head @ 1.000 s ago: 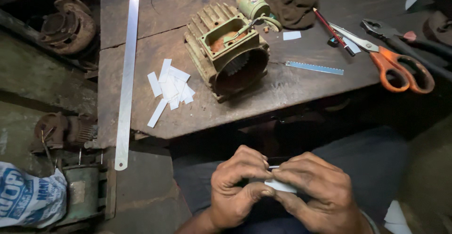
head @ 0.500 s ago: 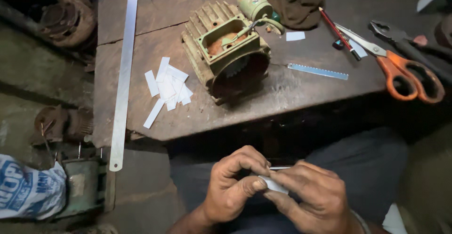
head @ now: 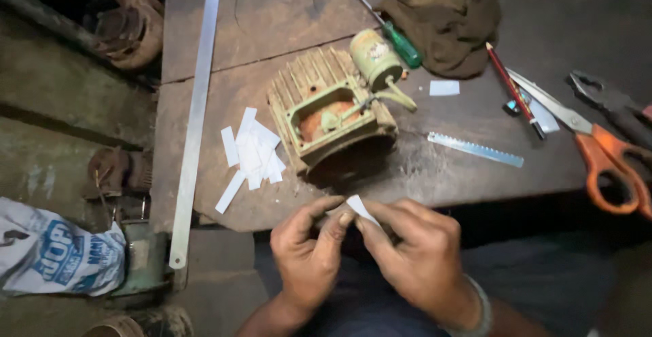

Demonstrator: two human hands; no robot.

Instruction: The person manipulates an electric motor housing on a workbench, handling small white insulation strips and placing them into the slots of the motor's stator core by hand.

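Note:
Both hands meet just in front of the table's near edge, pinching a small white paper strip (head: 358,208) between their fingertips. My left hand (head: 307,255) grips its left end and my right hand (head: 413,252) folds around its right part. Beyond them on the wooden table (head: 272,18) stands a green finned motor housing (head: 331,116) with an open orange-lined terminal box. A loose pile of white paper strips (head: 251,154) lies to the left of the housing.
A long steel ruler (head: 197,113) lies along the table's left side. Orange-handled scissors (head: 601,154), pliers (head: 611,103), a red pencil (head: 513,86), a short saw blade (head: 475,149), a green screwdriver (head: 390,28) and a brown rag (head: 445,21) lie at right. Motor parts and a printed sack (head: 58,255) sit on the floor.
My hands have risen toward the table edge and the paper strip now sticks up between the fingertips. The view has shifted closer to the table.

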